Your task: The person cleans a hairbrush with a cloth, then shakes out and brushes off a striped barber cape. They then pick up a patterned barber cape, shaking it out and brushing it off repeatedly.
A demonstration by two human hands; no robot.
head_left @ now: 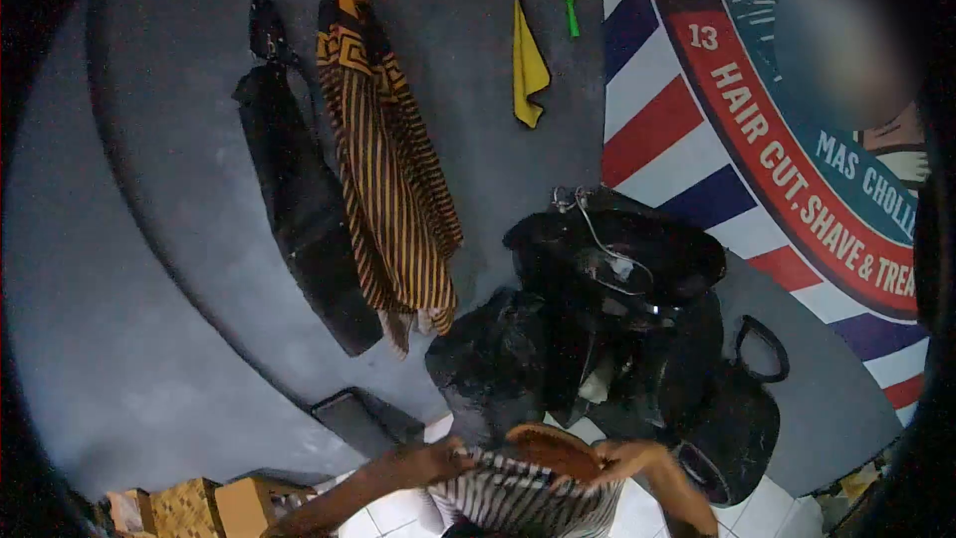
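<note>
A black-and-white striped cloth (pixel 528 500) hangs gathered between my two hands at the bottom of the head view. My left hand (pixel 430 464) is closed on its upper left edge. On the other side, my right hand (pixel 629 460) pinches the upper right edge, beside a brown rounded piece (pixel 554 450) with a lighter rim. That brown piece shows just above the cloth, between the hands; its lower part is hidden, and I cannot tell what it is.
Black bags (pixel 637 339) are heaped ahead against the grey wall (pixel 179 289). A striped orange-and-black garment (pixel 393 169), a black garment (pixel 294 179), a yellow cloth (pixel 526 70) and a green squeegee (pixel 570 2) hang there. Cardboard boxes (pixel 244 506) stand low left; white tiles (pixel 398 508) form the floor.
</note>
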